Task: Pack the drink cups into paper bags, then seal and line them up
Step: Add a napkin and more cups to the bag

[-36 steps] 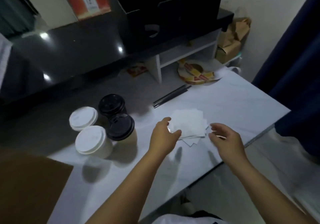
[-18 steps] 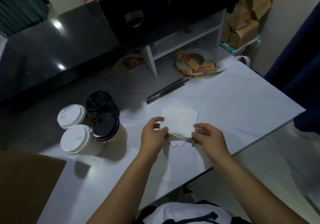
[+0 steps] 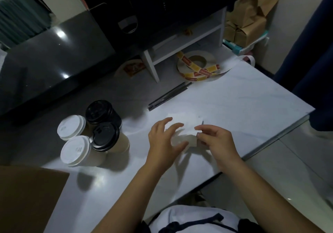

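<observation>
Dim light falls on a pale table [image 3: 248, 110] seen from above, with a person's two bare forearms reaching onto it from the bottom edge. Between the hands lies a small stack of flat white paper bags [image 3: 182, 124], blurred at its edges. The left hand [image 3: 164, 140] rests on the near left part of the stack with its fingers spread and relaxed, gripping nothing. The right hand [image 3: 215, 141] touches the stack's right edge, with thumb and forefinger pinching a corner of the paper. Left of the left hand, four lidded drink cups stand upright in a tight cluster, touching one another: two white-lidded cups [image 3: 74, 150] on the outer side and two black-lidded cups [image 3: 105, 136] closer to the hand. Beyond the hands, a few thin black straws [image 3: 169, 95] lie side by side on the table, and farther back sits a roll of red and yellow stickers [image 3: 197, 66] beside the leg of a white shelf [image 3: 153, 66]. Far beyond the right hand, crumpled brown paper bags [image 3: 250, 23] are heaped against the wall. Near the left elbow, a flat sheet of brown cardboard [image 3: 27, 198] covers the table's corner.
</observation>
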